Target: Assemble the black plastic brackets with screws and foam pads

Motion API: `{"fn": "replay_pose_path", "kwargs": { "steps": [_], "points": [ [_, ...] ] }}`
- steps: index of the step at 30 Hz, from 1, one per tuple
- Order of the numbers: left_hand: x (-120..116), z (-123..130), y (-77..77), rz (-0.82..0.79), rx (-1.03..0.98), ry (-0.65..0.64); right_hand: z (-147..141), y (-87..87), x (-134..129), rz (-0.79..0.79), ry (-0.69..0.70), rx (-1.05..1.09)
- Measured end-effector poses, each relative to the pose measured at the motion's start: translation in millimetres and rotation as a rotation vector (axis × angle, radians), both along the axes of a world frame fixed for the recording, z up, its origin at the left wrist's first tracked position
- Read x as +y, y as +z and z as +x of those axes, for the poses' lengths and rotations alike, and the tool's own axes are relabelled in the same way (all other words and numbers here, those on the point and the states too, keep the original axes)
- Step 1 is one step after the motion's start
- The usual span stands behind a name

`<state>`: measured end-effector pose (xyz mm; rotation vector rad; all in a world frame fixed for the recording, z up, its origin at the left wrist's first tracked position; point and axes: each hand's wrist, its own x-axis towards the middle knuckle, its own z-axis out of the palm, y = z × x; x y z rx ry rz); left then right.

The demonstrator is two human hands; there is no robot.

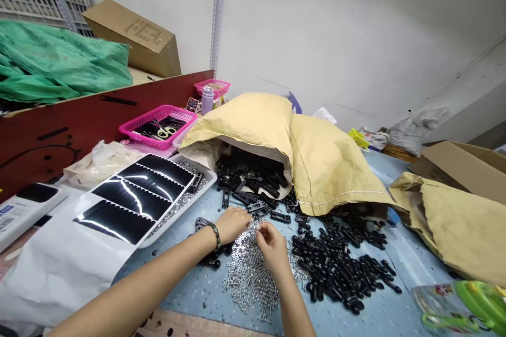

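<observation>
My left hand point(233, 224), with a dark bead bracelet on the wrist, holds a black plastic bracket point(256, 208) in its fingertips. My right hand point(272, 247) pinches a small silver screw point(258, 227) close to that bracket, though the screw is barely visible. Both hands are above a loose pile of silver screws point(249, 279) on the blue speckled tabletop point(190, 295). To the right lies a heap of black plastic parts point(336, 268), and more spill from a tan paper sack point(253, 131).
A white tray point(177, 200) of silver screws lies under glossy black strips point(138, 195) at left. Behind it are a pink basket point(158, 126) holding scissors, a red board point(79, 137) and a lilac bottle point(207, 100). A cardboard box point(462, 168) and another tan sack point(446, 221) stand at right.
</observation>
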<state>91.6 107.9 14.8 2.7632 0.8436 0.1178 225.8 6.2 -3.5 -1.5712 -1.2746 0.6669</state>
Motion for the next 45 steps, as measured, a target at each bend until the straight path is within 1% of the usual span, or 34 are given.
{"fn": "replay_pose_path", "kwargs": {
  "steps": [4,8,11,13,15,17,19,21,24,26,29,32,36,41,43,45],
  "points": [
    [-1,-4,-2.6,-0.036,-0.002,-0.002,-5,-7.3,1,0.013,0.009,0.079],
    [-4,-5,-2.8,-0.089,-0.051,0.002,-8,-8.1,-1,0.017,0.021,0.121],
    [-2,-7,1.3,-0.149,-0.143,0.04,-13,-7.4,-3,0.019,0.042,0.131],
    [1,-13,7.1,-0.207,-0.224,0.078,-19,-6.2,-4,0.021,0.055,0.122],
    [3,-24,15.2,-0.269,-0.313,0.129,-30,-3.8,-4,0.021,0.078,0.094],
    [1,-42,24.0,-0.309,-0.4,0.187,-42,-0.3,-3,0.022,0.115,0.051],
    [-6,-66,30.6,-0.322,-0.475,0.237,-56,3.6,0,0.027,0.158,0.001],
    [-19,-91,32.1,-0.326,-0.525,0.268,-67,6.9,3,0.037,0.202,-0.047],
    [-43,-121,23.7,-0.29,-0.523,0.315,-77,10.0,7,0.047,0.283,-0.122],
    [-57,-130,14.1,-0.238,-0.487,0.342,-80,11.1,8,0.04,0.346,-0.239],
    [-69,-132,1.5,-0.173,-0.446,0.331,-84,11.2,9,0.028,0.41,-0.454],
    [-73,-127,-5.8,-0.112,-0.428,0.299,-88,8.6,10,0.033,0.411,-0.559],
    [-74,-121,-12.6,-0.05,-0.418,0.274,-88,3.0,9,0.031,0.37,-0.603],
    [-79,-119,-19.6,-0.01,-0.42,0.286,-85,2.1,5,0.05,0.388,-0.628],
    [-80,-120,-19.9,-0.001,-0.422,0.297,-88,3.2,5,0.049,0.386,-0.583],
    [-82,-121,-19.1,0.001,-0.422,0.315,-93,4.9,6,0.026,0.357,-0.503]
  ]
}}
